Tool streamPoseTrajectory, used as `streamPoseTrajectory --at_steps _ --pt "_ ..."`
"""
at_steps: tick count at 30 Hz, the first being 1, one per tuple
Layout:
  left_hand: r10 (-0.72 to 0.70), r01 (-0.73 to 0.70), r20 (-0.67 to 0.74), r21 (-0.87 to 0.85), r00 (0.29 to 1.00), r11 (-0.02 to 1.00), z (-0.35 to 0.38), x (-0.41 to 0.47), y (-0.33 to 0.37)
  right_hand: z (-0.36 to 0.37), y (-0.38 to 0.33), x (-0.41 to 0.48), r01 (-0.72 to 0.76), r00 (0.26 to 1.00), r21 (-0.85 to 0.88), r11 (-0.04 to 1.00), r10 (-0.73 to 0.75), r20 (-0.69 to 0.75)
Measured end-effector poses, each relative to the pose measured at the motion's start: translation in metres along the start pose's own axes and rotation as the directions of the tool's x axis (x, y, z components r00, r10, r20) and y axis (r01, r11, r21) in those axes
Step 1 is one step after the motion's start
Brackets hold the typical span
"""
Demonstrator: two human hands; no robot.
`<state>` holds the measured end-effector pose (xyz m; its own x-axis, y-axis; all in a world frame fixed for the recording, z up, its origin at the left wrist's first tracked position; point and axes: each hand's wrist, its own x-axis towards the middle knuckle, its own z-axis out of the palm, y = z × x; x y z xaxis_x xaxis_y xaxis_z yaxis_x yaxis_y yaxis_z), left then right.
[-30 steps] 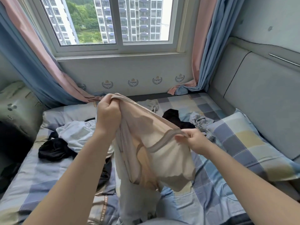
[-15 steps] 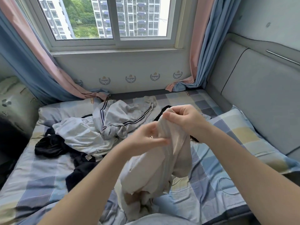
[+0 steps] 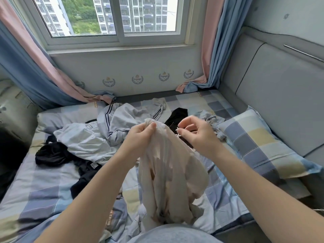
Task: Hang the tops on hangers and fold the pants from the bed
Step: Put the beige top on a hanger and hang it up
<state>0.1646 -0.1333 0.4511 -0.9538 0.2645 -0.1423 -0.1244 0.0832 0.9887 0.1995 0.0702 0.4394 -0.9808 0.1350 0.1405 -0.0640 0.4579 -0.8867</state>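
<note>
The cream garment (image 3: pixel 168 163) hung bunched from the left hand (image 3: pixel 140 137), whose fingers were clenched round its top edge. The cloth draped below the grip, above the checked bed sheet (image 3: pixel 43 190). The right hand (image 3: pixel 198 135) hovered just right of the grip, fingers loosely curled, holding nothing. Beyond the grip lay a grey striped garment (image 3: pixel 122 118). A black garment (image 3: pixel 177 114) lay behind the right hand.
</note>
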Motion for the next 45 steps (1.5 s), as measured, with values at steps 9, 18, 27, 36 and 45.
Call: streamPoseTrajectory --at_steps 9,18,27,36,45 --pt "-0.003 0.002 -0.003 -0.329 1.0 0.944 0.001 -0.007 0.017 0.048 0.039 -0.035 -0.181 0.948 0.108 0.977 0.145 0.282" --pt "-0.118 0.098 -0.175 -0.117 0.978 0.988 -0.038 -0.003 -0.023 0.04 0.069 -0.04 -0.417 0.894 0.153 0.896 0.374 0.248" --pt "-0.257 0.152 0.273 0.352 0.927 0.923 -0.002 -0.029 -0.069 0.027 0.008 -0.026 -0.311 0.95 0.377 0.873 0.275 0.146" --pt "0.042 -0.096 0.15 0.375 0.988 0.922 -0.003 -0.034 -0.075 0.013 0.002 -0.021 -0.31 0.939 0.456 0.834 0.343 0.011" --pt "0.019 -0.029 -0.076 -0.135 0.997 0.99 -0.031 -0.033 -0.041 0.033 0.002 -0.046 -0.188 0.975 0.242 0.952 0.21 -0.068"
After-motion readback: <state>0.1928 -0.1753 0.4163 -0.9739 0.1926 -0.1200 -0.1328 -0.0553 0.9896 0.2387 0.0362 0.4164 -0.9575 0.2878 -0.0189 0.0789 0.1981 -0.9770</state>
